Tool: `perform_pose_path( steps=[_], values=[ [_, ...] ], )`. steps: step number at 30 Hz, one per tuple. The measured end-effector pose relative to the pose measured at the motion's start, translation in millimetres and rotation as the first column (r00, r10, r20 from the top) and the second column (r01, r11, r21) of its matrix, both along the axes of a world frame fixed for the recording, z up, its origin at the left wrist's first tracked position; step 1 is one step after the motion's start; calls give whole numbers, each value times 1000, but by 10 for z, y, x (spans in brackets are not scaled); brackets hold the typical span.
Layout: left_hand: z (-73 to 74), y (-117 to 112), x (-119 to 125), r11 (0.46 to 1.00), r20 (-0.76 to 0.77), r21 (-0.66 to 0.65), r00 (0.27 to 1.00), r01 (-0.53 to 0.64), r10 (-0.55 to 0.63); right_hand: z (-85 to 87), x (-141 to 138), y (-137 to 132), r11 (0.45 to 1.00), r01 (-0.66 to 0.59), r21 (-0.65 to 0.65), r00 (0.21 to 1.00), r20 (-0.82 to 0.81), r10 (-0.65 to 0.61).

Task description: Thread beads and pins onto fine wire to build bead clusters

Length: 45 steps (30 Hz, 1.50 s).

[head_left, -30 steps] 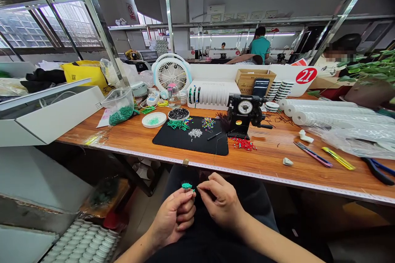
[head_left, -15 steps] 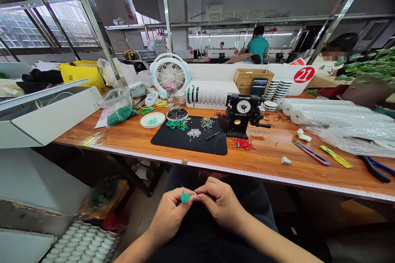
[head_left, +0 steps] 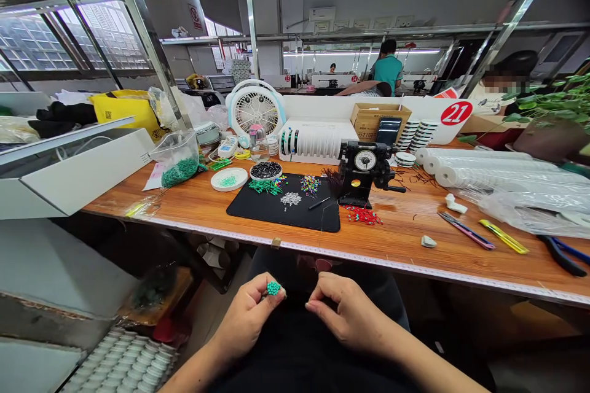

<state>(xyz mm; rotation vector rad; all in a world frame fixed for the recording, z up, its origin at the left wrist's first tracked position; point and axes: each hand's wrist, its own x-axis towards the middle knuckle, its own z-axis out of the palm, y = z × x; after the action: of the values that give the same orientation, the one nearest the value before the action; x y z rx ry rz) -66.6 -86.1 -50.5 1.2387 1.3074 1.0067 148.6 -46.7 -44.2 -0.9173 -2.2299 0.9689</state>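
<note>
Well, at the far left, a clear bag of green beads (head_left: 177, 167) lies on the wooden table (head_left: 405, 227), and a round white dish (head_left: 229, 179) sits just beside it. Below the table edge, over the lap, the left hand (head_left: 244, 316) pinches a small green bead ball (head_left: 273, 287) between thumb and fingers: a narrow grip, and the ball is held up in plain view. The right hand (head_left: 348, 313) has just pulled away from the ball, so now the left hand holds it alone. Its fingertips (head_left: 310, 306) stay pressed close in a narrow pinch – they may hold a thin thread, but I cannot tell. On the table sit a black mat (head_left: 281, 215) with little piles of beads, a black machine (head_left: 362, 166) with a dial, and – far right – pliers (head_left: 560, 255).
</note>
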Motion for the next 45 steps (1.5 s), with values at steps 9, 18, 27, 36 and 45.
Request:
perform_pose_path(
  steps=[9, 18, 27, 36, 45],
  values=[
    [-3, 63, 49, 992, 405, -122, 914, 26, 26, 22, 8, 26, 939, 95, -330, 977, -149, -151],
    [-11, 18, 189, 954, 659, -299, 727, 18, 193, -53, -111, -32, 869, 21, -494, 931, -308, -197],
    [14, -19, 174, 920, 708, -370, 681, 129, 189, -62, -163, -55, 934, 138, -331, 918, -312, -246],
    [6, 20, 267, 943, 655, -327, 733, 57, 183, -85, -188, -59, 972, 170, -161, 927, -307, -213],
    [-64, 47, 274, 980, 381, -104, 903, -172, 199, -109, -253, -84, 973, 117, -197, 970, -189, -155]
  ],
)
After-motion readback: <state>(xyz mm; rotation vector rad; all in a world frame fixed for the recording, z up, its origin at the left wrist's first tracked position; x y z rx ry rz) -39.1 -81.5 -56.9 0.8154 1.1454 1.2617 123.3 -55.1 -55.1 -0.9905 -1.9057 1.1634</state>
